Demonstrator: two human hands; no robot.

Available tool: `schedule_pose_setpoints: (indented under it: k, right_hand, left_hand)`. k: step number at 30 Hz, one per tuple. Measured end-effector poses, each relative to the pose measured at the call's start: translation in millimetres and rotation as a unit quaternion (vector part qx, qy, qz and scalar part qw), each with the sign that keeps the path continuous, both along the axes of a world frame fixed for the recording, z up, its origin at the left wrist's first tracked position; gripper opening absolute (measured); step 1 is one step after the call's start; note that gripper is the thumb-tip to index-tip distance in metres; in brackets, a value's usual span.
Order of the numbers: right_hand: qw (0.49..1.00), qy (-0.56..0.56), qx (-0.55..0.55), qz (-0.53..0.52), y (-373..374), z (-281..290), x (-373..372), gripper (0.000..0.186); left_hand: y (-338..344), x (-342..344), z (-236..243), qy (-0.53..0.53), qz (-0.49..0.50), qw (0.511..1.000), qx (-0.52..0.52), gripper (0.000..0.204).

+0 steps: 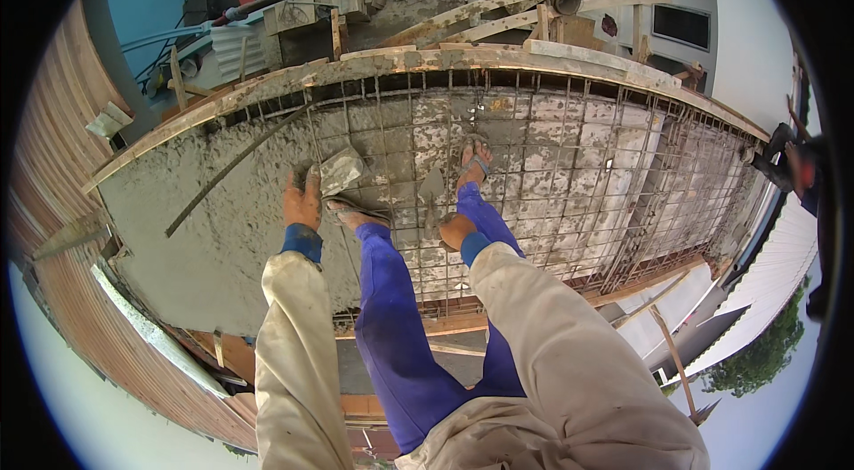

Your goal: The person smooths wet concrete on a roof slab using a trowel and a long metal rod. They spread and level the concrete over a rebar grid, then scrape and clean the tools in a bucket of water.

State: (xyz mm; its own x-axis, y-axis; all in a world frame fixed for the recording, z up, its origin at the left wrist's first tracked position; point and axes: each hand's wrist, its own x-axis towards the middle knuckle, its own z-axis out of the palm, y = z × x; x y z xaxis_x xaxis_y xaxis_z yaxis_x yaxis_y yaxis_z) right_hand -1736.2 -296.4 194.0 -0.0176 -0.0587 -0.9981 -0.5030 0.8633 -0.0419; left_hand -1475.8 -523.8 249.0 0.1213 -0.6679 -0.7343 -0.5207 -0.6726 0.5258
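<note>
My left hand (pixel 303 201) reaches down over the wet grey concrete (pixel 213 168), its cement-smeared fingers apart and nothing visible in them. Right beside its fingertips lies a pale grey, blocky lump (pixel 342 170); I cannot tell if they touch. Between my feet, my right hand (pixel 456 230) is closed around the handle of a trowel (pixel 432 186), whose pointed, cement-coated blade aims away from me over the rebar grid (pixel 543 159). My right foot (pixel 475 157), in a flip-flop, stands on the grid. My left foot (pixel 354 214) is at the concrete's edge.
A long bar (pixel 236 169) slants across the concrete on the left. Timber formwork (pixel 391 64) borders the far side, with planks (pixel 498 8) beyond. Corrugated roofing (pixel 76 114) lies to the left. A dark-clothed person (pixel 805 168) is at the far right edge.
</note>
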Motion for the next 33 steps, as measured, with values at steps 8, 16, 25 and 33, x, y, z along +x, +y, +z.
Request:
schedule_pose_setpoints:
  k: [8,16,25,33]
  right_hand:
    - [0.997,-0.069,-0.001,0.032,60,-96,19,0.055]
    - [0.997,0.04,0.061,-0.035,101,-187,76,0.066]
    - [0.995,0.095,0.008,-0.017,113,-215,86,0.06]
    - [0.991,0.058,-0.108,0.052,21,-114,44,0.057]
  left_hand:
    - [-78,-92,-82,-0.157,-0.352,0.899,-0.207,0.069]
    - [-159,-129,-156,-0.236,-0.428,0.836,-0.251,0.056]
    - [-163,-136,-174,-0.319,-0.427,0.785,-0.315,0.051]
    - [-170,-135,-159,-0.253,-0.447,0.827,-0.229,0.052]
